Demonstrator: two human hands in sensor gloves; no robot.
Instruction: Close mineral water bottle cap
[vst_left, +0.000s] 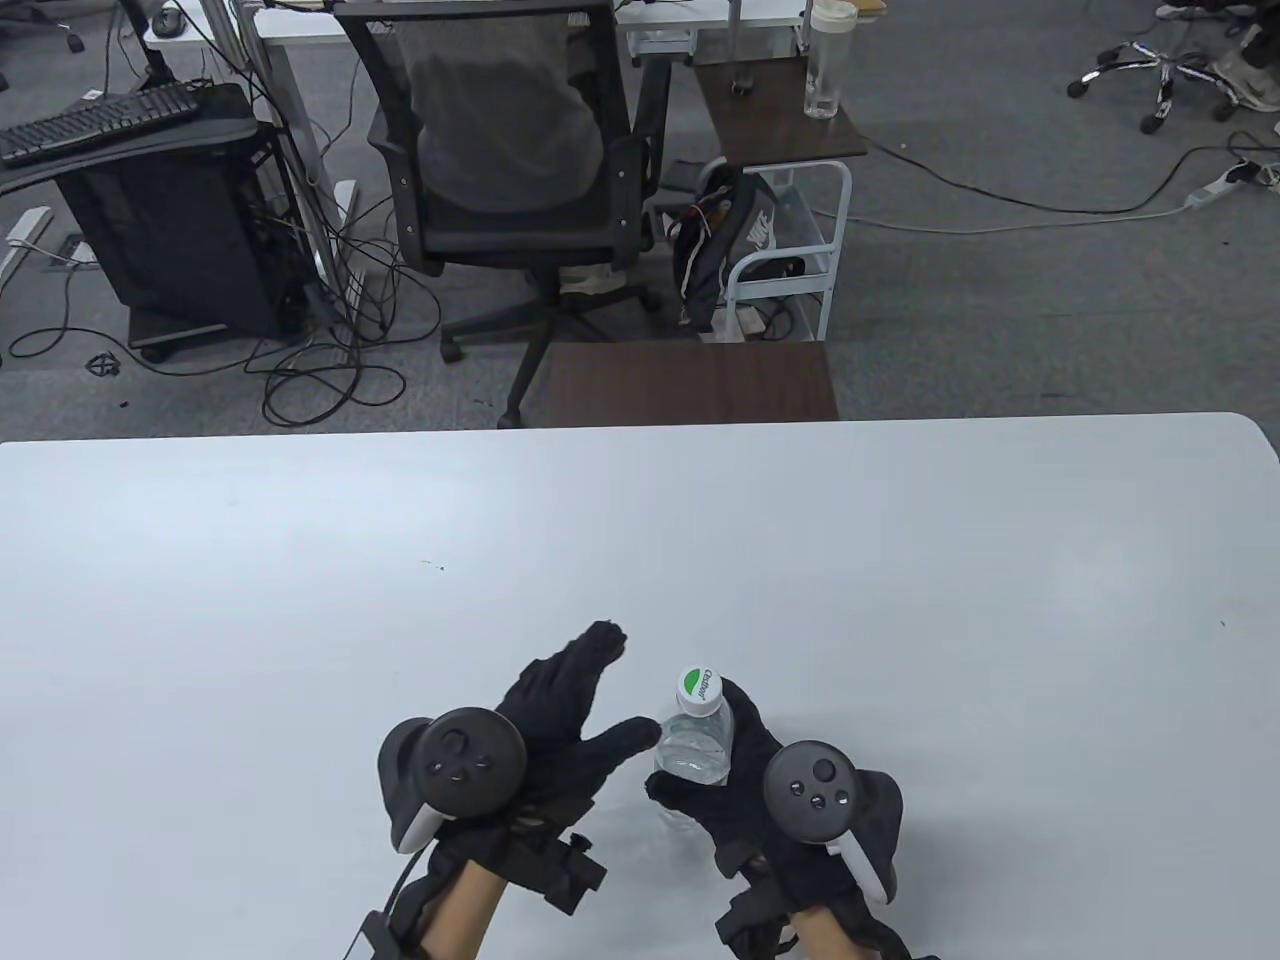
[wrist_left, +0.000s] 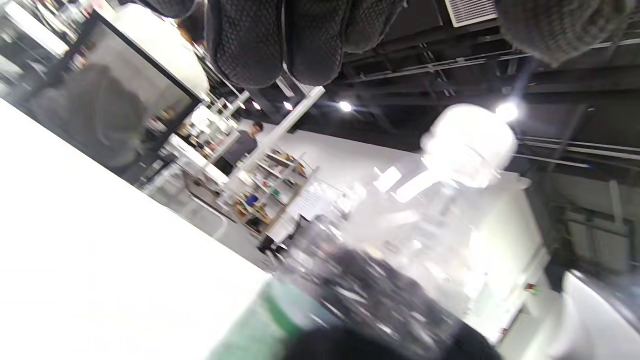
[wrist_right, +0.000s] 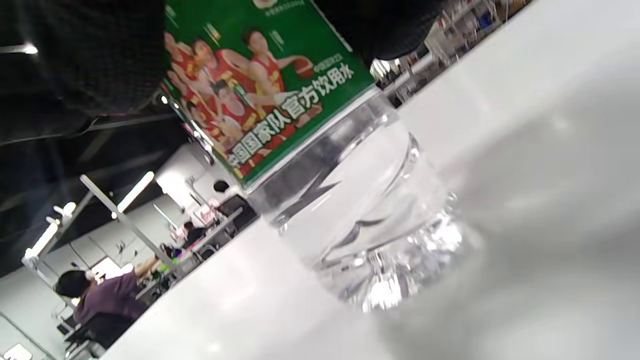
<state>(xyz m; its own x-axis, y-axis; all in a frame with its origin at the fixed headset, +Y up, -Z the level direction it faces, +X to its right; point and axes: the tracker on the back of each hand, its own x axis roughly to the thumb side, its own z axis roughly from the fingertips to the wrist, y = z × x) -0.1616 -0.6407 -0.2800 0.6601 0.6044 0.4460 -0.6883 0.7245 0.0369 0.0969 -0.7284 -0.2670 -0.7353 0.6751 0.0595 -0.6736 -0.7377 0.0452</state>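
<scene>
A clear mineral water bottle (vst_left: 693, 745) stands upright on the white table (vst_left: 640, 560) near its front edge. Its white and green cap (vst_left: 699, 687) sits on the neck. My right hand (vst_left: 735, 770) grips the bottle's body from the right. In the right wrist view the green label (wrist_right: 270, 95) and the bottle base (wrist_right: 370, 240) show, with gloved fingers (wrist_right: 75, 55) around it. My left hand (vst_left: 575, 700) is open just left of the bottle, fingers spread, thumb tip close to the bottle's shoulder. In the left wrist view the bottle (wrist_left: 400, 260) is blurred below the fingertips (wrist_left: 280, 45).
Beyond the table's far edge stand a black office chair (vst_left: 510, 170), a small brown side table (vst_left: 690, 380) and a white cart (vst_left: 790, 250). A second bottle (vst_left: 826, 60) stands on a far shelf.
</scene>
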